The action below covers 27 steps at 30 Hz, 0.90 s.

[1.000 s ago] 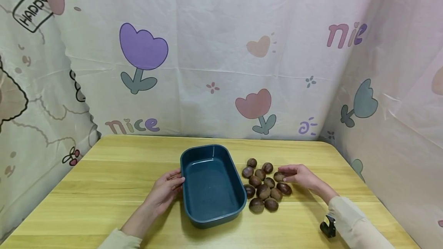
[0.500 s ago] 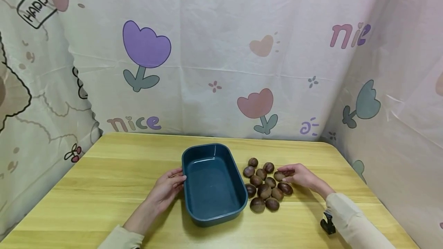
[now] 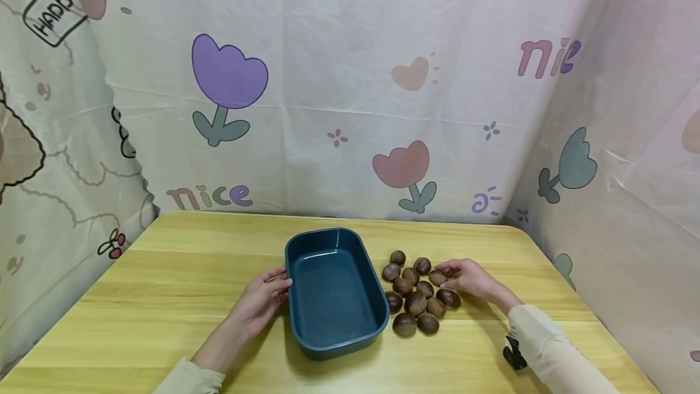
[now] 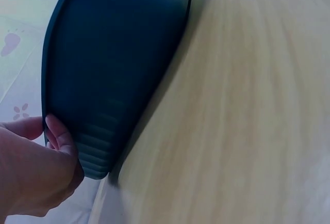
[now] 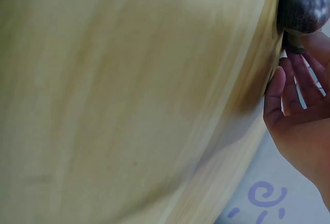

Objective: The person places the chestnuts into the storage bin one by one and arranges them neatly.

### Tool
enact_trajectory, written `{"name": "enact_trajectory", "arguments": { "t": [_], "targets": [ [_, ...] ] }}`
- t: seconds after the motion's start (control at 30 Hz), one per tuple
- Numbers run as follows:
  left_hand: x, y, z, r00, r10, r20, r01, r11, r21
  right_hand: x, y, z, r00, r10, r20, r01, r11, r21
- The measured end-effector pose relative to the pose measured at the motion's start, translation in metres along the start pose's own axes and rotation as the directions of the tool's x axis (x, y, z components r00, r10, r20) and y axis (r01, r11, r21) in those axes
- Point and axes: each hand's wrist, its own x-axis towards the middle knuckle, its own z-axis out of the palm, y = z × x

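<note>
A deep blue rectangular baking dish (image 3: 336, 297) stands near the middle of the table, nothing inside it. My left hand (image 3: 262, 301) pinches its left rim between thumb and fingers; the left wrist view shows the dish's outer wall (image 4: 113, 64) and the thumb at the rim. To the right of the dish lie several brown chestnuts (image 3: 415, 304) in a loose cluster. My right hand (image 3: 469, 278) holds the chestnut (image 3: 437, 277) at the cluster's right edge between thumb and fingers. A larger, dark chestnut (image 5: 305, 3) is close by that hand in the right wrist view.
All this is on a light wooden table (image 3: 180, 297). A patterned white cloth (image 3: 328, 78) hangs behind it and along both sides. A small black device (image 3: 514, 354) sits at the right sleeve.
My right hand has shifted slightly left, and the chestnut at its fingertips has moved left with it, closer to the others. The left hand and the dish stay in place.
</note>
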Motion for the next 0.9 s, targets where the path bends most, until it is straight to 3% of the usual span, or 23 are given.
{"name": "enact_trajectory", "arguments": {
  "t": [0.63, 0.9],
  "targets": [
    [0.001, -0.001, -0.002, 1.0, 0.005, 0.001, -0.005, 1.0, -0.01, 0.011, -0.005, -0.01, 0.994, 0.111, -0.007, -0.112, 0.993, -0.045],
    [0.0, -0.002, -0.002, 1.0, 0.012, -0.011, -0.012, 1.0, -0.015, 0.025, -0.02, -0.02, 0.993, 0.109, -0.032, -0.111, 0.992, -0.054]
  ]
}}
